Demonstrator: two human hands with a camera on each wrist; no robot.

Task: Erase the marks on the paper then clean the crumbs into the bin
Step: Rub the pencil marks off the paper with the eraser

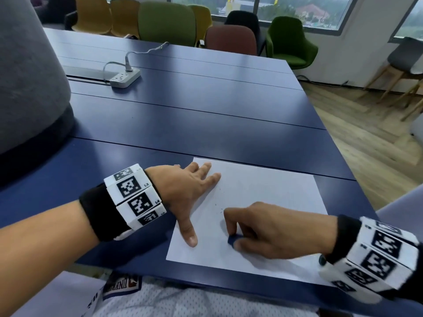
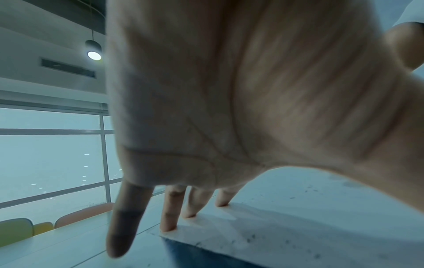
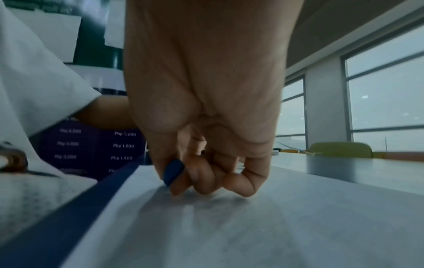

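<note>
A white sheet of paper (image 1: 270,191) lies on the blue table near its front edge. My left hand (image 1: 192,191) lies flat with spread fingers on the sheet's left side, thumb stretched toward me. My right hand (image 1: 231,234) pinches a small blue eraser (image 1: 234,239) between thumb and fingers and holds it down on the paper. Dark eraser crumbs (image 1: 218,205) are scattered on the sheet between the hands. In the right wrist view the eraser (image 3: 173,172) touches the paper (image 3: 252,226). In the left wrist view fingertips (image 2: 168,227) press the sheet (image 2: 298,208), with crumbs (image 2: 252,237) near its edge.
The blue table (image 1: 206,115) stretches away with a white power strip (image 1: 124,77) and cable at the back left. A large grey rounded object (image 1: 25,76) stands at the left. Chairs (image 1: 168,22) line the far side. The table's right edge (image 1: 320,120) drops to a wooden floor.
</note>
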